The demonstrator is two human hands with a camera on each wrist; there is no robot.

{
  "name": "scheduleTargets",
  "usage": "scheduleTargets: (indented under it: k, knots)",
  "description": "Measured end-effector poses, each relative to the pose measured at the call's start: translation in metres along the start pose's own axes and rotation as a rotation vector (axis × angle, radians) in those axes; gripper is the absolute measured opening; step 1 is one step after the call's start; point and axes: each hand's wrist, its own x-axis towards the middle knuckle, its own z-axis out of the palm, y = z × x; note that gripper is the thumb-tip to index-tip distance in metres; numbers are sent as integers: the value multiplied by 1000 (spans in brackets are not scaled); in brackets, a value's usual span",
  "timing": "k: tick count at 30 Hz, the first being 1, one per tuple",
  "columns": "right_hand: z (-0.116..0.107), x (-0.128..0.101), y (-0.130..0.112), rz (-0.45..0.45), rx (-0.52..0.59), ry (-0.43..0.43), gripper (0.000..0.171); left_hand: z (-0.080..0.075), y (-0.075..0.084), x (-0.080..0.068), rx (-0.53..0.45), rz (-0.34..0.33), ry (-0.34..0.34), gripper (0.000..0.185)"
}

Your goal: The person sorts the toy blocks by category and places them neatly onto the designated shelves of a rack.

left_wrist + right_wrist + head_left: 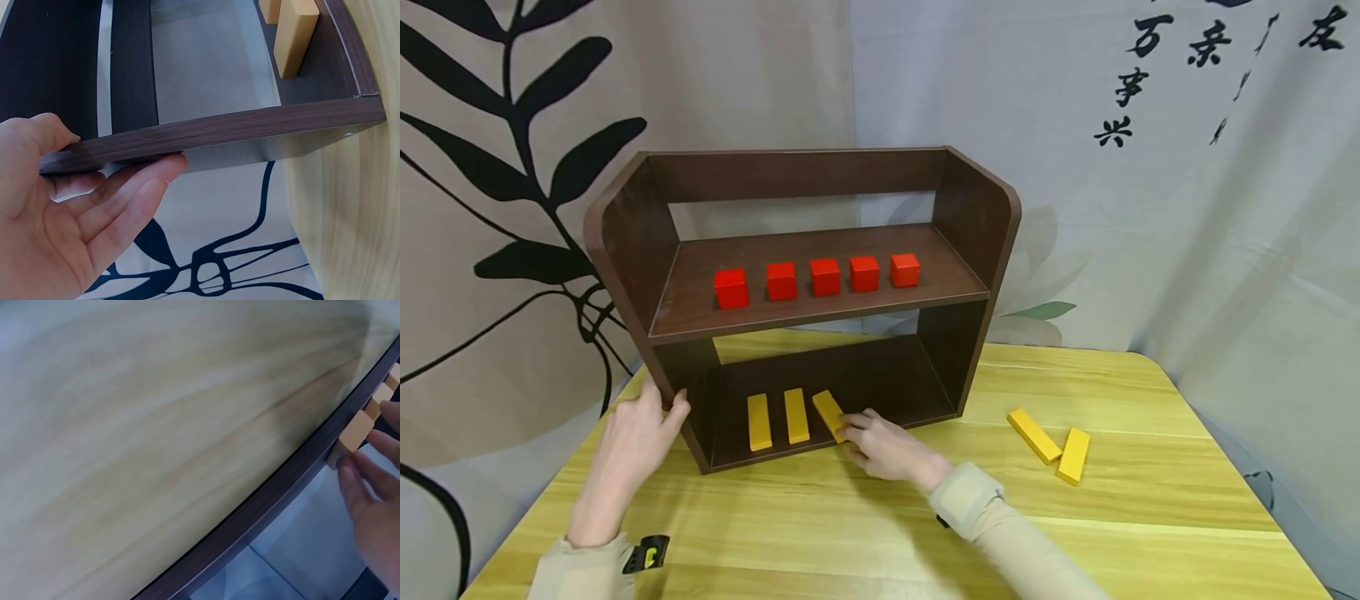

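Observation:
A dark brown two-tier shelf stands on the table. My left hand grips its left side panel, thumb on the inner face and fingers along the outer face in the left wrist view. On the lower tier, two yellow blocks, one on the left and one beside it, stand in a row. To their right a third yellow block leans at a slant. My right hand pinches its lower end at the shelf's front edge; part of the block is hidden by the fingers.
Several red cubes sit in a row on the upper tier. Two more yellow blocks, one slanted and one beside it, lie on the wooden table to the right. A patterned curtain hangs behind.

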Motion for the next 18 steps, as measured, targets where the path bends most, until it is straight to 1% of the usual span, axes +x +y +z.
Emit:
scheduleTargets:
  k: [4, 9, 14, 18]
  knots:
    - [2, 2, -3, 17, -29, -5, 40, 0, 0, 1, -1, -3, 0, 48]
    - [5, 5, -7, 72, -58, -35, 48, -1, 1, 1, -1, -8, -6, 46]
    - [5, 8, -10, 111, -34, -85, 53, -1, 1, 1, 3, -20, -18, 45]
    - [5, 8, -11, 122, -29, -91, 55, -1, 1, 1, 6, -29, -26, 43]
